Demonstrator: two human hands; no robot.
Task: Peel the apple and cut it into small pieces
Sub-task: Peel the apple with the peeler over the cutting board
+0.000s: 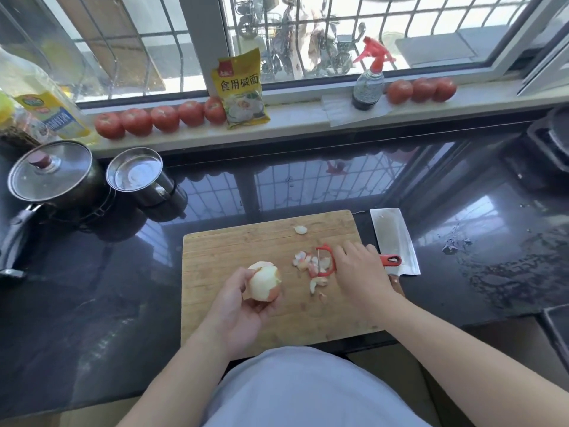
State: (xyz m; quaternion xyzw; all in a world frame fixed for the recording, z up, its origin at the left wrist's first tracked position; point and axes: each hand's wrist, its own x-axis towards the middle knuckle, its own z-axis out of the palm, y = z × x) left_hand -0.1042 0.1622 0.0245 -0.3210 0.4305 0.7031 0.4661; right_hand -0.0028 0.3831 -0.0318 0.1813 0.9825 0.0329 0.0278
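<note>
My left hand (238, 306) grips a mostly peeled apple (264, 282) above the near left part of the wooden cutting board (234, 251); a patch of red skin remains low on the apple. My right hand (360, 269) lies over the handle of a red peeler (328, 261) at the board's right edge, its fingers covering most of the handle. A heap of peel strips (311, 266) lies under the peeler's head. One pale scrap (301, 230) sits farther back on the board.
A cleaver (395, 238) lies flat on the dark countertop just right of the board. A lidded pot (52, 177) and a steel cup (135, 174) stand at the back left. Tomatoes (166, 118), a yellow packet (241, 87) and a spray bottle (369, 81) line the windowsill.
</note>
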